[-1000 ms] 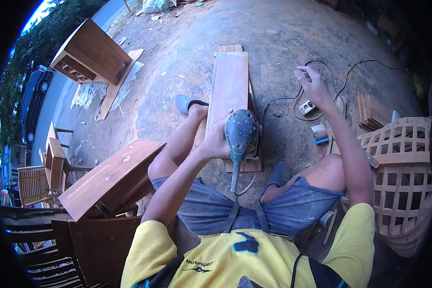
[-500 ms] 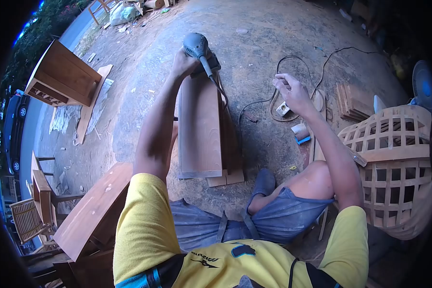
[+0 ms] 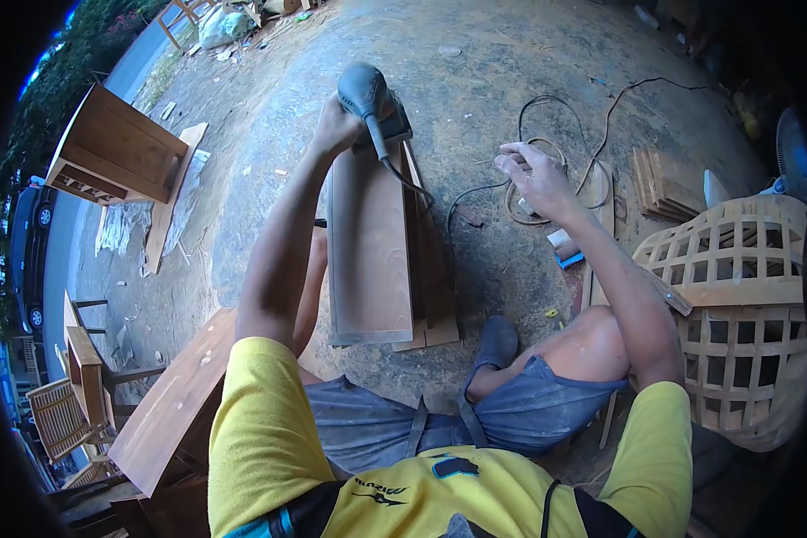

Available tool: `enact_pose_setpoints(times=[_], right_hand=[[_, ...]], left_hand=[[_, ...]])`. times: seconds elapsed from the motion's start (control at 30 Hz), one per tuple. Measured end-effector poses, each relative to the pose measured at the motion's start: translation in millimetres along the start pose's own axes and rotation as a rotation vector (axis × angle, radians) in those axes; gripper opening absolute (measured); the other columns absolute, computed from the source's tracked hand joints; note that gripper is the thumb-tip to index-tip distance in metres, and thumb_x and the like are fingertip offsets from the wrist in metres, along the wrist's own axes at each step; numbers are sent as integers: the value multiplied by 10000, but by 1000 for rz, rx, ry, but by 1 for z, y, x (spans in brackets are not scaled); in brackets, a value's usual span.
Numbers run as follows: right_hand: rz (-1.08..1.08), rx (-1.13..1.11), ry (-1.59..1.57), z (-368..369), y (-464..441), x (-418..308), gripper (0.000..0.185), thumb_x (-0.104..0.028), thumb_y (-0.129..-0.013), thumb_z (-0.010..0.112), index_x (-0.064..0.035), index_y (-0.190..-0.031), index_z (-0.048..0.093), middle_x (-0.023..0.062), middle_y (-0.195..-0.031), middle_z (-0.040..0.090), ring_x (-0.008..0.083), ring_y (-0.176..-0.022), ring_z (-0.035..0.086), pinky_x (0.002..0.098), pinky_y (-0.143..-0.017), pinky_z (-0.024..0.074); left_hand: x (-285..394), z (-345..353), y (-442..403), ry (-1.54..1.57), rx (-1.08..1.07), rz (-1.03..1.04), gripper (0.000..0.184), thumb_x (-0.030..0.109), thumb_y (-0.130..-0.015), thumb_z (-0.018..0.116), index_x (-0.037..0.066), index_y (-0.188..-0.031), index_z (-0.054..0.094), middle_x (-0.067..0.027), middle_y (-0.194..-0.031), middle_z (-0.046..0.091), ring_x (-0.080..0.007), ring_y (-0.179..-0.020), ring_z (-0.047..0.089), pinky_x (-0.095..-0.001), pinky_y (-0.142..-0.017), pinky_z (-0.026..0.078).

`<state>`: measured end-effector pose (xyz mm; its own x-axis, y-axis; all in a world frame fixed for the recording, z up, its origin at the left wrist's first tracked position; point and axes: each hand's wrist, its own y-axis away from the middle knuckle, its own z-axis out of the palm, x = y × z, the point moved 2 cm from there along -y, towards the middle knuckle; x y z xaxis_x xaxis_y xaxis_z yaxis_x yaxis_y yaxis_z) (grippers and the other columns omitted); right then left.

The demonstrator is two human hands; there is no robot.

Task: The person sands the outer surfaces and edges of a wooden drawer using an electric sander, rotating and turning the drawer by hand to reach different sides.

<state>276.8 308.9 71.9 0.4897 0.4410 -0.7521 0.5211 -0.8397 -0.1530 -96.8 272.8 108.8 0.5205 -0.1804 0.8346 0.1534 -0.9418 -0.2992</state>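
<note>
My left hand (image 3: 337,127) is wrapped round a grey electric sander (image 3: 364,88), whose flat pad sits at the far end of a long wooden furniture piece (image 3: 370,247). That piece lies lengthwise in front of me on the floor, over some flat boards (image 3: 432,332). The sander's cord (image 3: 405,184) drops down the piece's right side. My right hand (image 3: 538,182) hovers in the air to the right, fingers loosely bent and apart, holding nothing. Below it on the floor are coiled cables (image 3: 514,208) and a small blue-and-tan object (image 3: 565,248).
A wooden cabinet (image 3: 121,148) stands at the left, and a reddish board (image 3: 175,394) leans nearby. To the right are stacked wood pieces (image 3: 663,184), a wooden lattice (image 3: 735,305) and a blue fan (image 3: 793,148). A dark car (image 3: 31,255) is at far left.
The view has shifted slightly. My right hand has moved a little left and its fingers have shifted. The sander stays at the far end of the wooden piece, in my left hand.
</note>
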Motion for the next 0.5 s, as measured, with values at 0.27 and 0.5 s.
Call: enact_pose_setpoints(times=[0.27, 0.5], right_hand=[[42, 12, -17, -2, -8, 9, 465, -407, -1053, 686, -21, -1313, 703, 162, -1071, 778, 268, -995, 772, 399, -888, 606], [19, -21, -24, -5, -4, -14, 504, -437, -1045, 678, -27, -1340, 682, 193, -1129, 773, 303, -1004, 773, 414, -910, 605]], left_hand=[[12, 14, 33, -47, 10, 112, 351, 279, -876, 859, 38, -1109, 755, -52, -1003, 780, -150, -946, 691, -353, -895, 566], [-56, -22, 15, -60, 188, -4, 199, 164, -902, 716, -16, -980, 747, -67, -812, 744, -135, -803, 656, -360, -749, 555]])
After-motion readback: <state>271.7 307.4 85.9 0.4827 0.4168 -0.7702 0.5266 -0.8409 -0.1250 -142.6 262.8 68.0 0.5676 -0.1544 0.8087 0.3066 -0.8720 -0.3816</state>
